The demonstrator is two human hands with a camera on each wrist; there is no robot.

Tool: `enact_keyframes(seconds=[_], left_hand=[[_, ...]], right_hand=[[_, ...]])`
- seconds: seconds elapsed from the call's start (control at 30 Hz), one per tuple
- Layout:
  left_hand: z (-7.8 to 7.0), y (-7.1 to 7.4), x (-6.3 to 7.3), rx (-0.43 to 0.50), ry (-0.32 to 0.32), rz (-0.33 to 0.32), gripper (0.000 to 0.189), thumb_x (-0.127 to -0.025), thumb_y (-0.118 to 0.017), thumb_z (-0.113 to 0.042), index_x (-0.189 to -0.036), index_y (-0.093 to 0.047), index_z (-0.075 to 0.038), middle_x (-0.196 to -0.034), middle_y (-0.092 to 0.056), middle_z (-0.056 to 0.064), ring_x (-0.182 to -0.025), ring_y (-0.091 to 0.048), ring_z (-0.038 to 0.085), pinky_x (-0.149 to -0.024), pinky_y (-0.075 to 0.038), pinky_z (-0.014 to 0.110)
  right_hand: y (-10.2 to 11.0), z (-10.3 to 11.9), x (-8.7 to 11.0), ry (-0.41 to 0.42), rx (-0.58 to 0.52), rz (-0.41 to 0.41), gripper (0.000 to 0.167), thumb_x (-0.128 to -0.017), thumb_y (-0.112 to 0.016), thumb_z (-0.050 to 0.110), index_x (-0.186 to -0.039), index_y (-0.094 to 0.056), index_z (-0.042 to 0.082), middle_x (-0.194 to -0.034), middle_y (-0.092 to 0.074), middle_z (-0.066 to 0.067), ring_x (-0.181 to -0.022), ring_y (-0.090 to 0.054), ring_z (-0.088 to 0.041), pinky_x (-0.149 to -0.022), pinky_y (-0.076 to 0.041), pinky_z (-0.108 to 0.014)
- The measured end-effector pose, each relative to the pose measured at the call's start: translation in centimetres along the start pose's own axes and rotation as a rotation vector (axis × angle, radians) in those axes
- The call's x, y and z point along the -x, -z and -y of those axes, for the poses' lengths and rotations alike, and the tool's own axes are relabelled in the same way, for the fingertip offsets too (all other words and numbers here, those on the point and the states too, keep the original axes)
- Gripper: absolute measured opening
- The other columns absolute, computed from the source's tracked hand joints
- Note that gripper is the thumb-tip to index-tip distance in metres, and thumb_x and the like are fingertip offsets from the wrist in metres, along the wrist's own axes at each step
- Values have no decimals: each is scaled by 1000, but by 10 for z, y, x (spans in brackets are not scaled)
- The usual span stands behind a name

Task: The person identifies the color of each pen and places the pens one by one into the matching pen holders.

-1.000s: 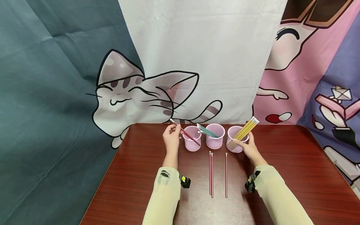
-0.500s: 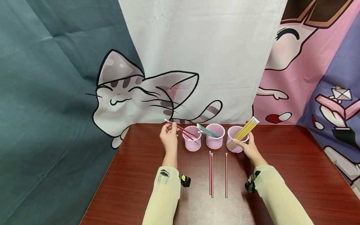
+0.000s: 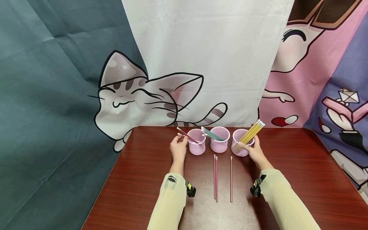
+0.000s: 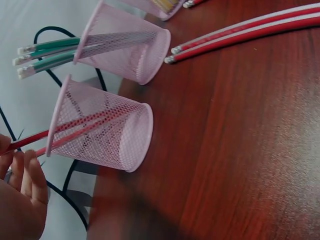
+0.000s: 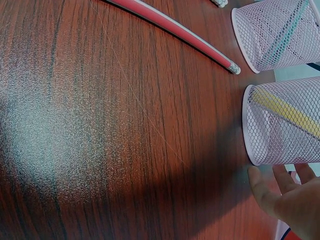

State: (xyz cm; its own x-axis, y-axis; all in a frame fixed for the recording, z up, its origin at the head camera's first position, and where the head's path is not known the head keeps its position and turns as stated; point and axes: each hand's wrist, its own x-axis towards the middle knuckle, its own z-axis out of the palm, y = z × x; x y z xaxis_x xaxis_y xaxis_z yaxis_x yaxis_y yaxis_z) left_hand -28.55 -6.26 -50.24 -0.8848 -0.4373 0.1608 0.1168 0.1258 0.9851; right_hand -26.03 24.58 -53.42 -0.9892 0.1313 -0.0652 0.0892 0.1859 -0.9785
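Three pink mesh pencil cups stand in a row on the table. Two red pencils [image 4: 35, 137] lean in the left cup [image 3: 196, 147], eraser ends up and to the left. My left hand [image 3: 178, 147] is at that cup's left rim, its fingertips pinching a red pencil; part of the grip is cut off in the left wrist view. Green pencils [image 3: 212, 134] lean in the middle cup [image 3: 219, 146]. A bundle of yellow pencils [image 3: 251, 132] slants out of the right cup [image 3: 236, 135]. My right hand [image 3: 256, 153] holds this cup from its right side, thumb in front.
Several red pencils [image 3: 215, 179] lie in front of the cups, with one red pencil [image 3: 231, 179] apart on the right. Behind the brown wooden table [image 3: 138, 179] hangs a printed cloth [image 3: 218, 64] with cartoon figures.
My left hand moved left with a red pencil, then back right and lower beside the cup. Two red pencils now show separately there. My right hand stays at the right cup.
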Motion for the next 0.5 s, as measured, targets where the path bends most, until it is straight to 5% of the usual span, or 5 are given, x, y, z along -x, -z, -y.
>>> enact_keyframes(seconds=[0.17, 0.5], left_hand=[[4, -1, 3, -136, -37, -4, 14, -77, -71, -8, -84, -69, 3, -74, -67, 11, -68, -61, 17, -62, -47, 24], [8, -1, 5, -120, -22, 29, 15, -77, -73, -9, -88, -70, 0, -80, -69, 11, -73, -64, 15, -64, -49, 22]], right_hand=[[1, 7, 3, -10, -17, 3, 88, -85, -67, 19, -146, -5, 11, -143, -19, -27, -133, -12, -37, -107, -8, -50], [0, 5, 2, -4, -12, 0, 88, -85, -66, 19, -147, -4, 12, -143, -18, -27, -133, -12, -37, -107, -7, -50]])
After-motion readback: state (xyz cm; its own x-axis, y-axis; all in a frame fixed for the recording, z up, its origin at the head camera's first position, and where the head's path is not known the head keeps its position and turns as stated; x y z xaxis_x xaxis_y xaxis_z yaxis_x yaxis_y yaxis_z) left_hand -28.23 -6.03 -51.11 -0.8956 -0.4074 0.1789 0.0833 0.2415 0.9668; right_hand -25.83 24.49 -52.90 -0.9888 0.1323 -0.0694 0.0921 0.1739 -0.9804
